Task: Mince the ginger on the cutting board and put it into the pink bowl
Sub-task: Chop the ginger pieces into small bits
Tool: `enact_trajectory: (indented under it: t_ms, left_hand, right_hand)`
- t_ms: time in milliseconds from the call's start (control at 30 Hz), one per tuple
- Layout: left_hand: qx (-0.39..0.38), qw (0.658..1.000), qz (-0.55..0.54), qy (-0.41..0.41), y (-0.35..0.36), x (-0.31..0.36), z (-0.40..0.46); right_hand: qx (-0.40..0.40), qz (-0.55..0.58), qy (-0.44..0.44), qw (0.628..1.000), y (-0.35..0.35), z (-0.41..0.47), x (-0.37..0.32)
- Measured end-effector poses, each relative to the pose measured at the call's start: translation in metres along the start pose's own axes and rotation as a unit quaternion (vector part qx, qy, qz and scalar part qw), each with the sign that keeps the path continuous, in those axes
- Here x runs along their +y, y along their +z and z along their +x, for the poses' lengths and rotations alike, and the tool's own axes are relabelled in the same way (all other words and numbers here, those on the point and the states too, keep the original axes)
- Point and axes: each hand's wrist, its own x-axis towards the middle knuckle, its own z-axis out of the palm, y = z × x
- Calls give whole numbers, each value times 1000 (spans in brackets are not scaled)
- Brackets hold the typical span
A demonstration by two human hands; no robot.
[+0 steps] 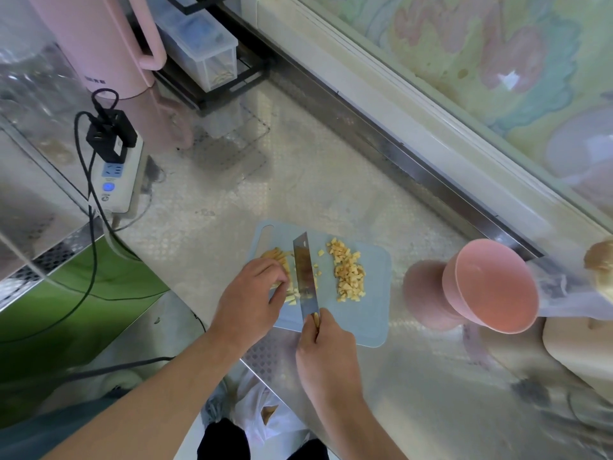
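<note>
**Head view — mincing in progress on the cutting board**

Head camera looks down on a shiny metal worktop (pixel 331 194). Light-blue cutting board (pixel 374 313) sits near the front edge.

Right hand (pixel 326 356) grips the knife handle, fingers curled round it. Knife (pixel 305 273) blade points away from the person, edge down on the board, among the ginger.

Left hand (pixel 252 293) rests on the board just left of the blade, fingers curled over the ginger strips (pixel 277 255) and pinning them down. Fingertips sit close to the blade's flat.

Minced ginger pile (pixel 350 270) lies right of the blade, on the board — small pale-yellow cubes. A few loose cubes are scattered between pile and blade.

Pink bowl (pixel 494 287) stands on the worktop right of the board, not touching it. Nothing visible inside it.

Back left: pink kettle (pixel 99 44), white power strip (pixel 117 180) with black plugs, clear storage box (pixel 202 51) on a black rack. Far right: a beige object and a plastic bag, both partly cut off by the frame edge.
</note>
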Motion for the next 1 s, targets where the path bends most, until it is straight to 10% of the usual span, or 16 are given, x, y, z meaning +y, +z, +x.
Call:
enact_trajectory:
  t_ms: [1000]
  left_hand:
    - [0, 1000, 17, -5, -1, -1, 0]
  right_hand:
    - [-22, -87, -31, 995, 0, 2, -11]
